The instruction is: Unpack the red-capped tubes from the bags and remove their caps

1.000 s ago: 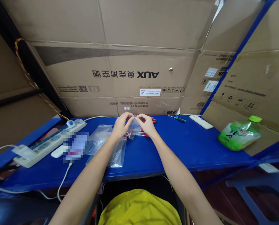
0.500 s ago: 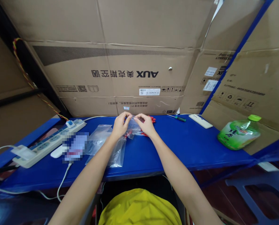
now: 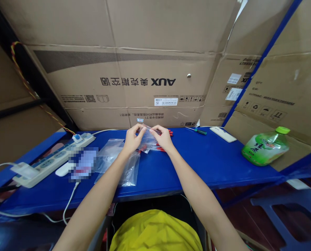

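Observation:
Both hands meet at the middle of the blue table (image 3: pixel 197 164), pinching the top edge of a small clear plastic bag (image 3: pixel 146 140). My left hand (image 3: pixel 133 138) grips its left corner and my right hand (image 3: pixel 162 137) grips its right corner. The bag hangs between them with small red pieces inside. More red pieces (image 3: pixel 168 132) lie on the table just behind my right hand. A pile of empty clear bags (image 3: pixel 119 160) rests under my left forearm.
A white power strip (image 3: pixel 51 161) with cables lies at the left, next to a blurred patch. A green screwdriver (image 3: pixel 199 131), a white remote (image 3: pixel 222 134) and a green bottle (image 3: pixel 265 147) on its side sit at the right. Cardboard boxes (image 3: pixel 139 80) wall the back.
The small bag has been lifted slightly and its top edge pulled a little wider between my fingers. Both hands stay in nearly the same place.

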`<state>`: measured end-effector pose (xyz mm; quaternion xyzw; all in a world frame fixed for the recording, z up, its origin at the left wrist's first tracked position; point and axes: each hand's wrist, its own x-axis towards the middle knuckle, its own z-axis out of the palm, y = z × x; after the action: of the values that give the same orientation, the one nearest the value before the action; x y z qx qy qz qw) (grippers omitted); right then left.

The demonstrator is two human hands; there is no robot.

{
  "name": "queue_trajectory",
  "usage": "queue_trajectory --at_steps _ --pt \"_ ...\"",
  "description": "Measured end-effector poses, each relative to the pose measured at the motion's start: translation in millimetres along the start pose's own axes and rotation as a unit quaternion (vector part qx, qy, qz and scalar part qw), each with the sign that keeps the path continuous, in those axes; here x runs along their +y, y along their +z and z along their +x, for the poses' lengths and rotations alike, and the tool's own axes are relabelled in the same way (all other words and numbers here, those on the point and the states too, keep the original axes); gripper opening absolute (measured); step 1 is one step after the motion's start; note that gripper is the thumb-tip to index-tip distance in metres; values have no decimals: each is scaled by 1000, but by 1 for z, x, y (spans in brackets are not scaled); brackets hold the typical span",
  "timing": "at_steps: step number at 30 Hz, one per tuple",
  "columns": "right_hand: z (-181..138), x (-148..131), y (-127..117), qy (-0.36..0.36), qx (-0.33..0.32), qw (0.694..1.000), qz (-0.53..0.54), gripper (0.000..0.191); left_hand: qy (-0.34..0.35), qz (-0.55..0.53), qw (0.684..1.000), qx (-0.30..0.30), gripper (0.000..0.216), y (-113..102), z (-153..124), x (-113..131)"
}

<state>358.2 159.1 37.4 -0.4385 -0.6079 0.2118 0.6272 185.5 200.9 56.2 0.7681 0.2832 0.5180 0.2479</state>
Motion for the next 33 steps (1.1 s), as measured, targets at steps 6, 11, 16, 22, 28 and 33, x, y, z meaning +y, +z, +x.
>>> queue_trajectory --at_steps 6,11,16,22,28,33 --pt "1 -2 0 9 -3 1000 29 38 -18 -40 998 -33 33 1 -1 1" --pt "2 4 3 37 16 997 65 40 -41 -64 997 -5 34 -1 1 -3" --pt "3 10 0 39 23 997 58 40 -54 -86 994 27 32 -3 3 -1" --pt "2 2 1 35 28 996 73 42 -62 -104 992 37 33 -1 1 4" --pt "2 -3 2 83 28 993 79 47 -88 -115 986 78 35 -1 4 -1" --pt "2 -1 1 82 53 988 117 37 -99 -138 984 47 42 0 3 0"
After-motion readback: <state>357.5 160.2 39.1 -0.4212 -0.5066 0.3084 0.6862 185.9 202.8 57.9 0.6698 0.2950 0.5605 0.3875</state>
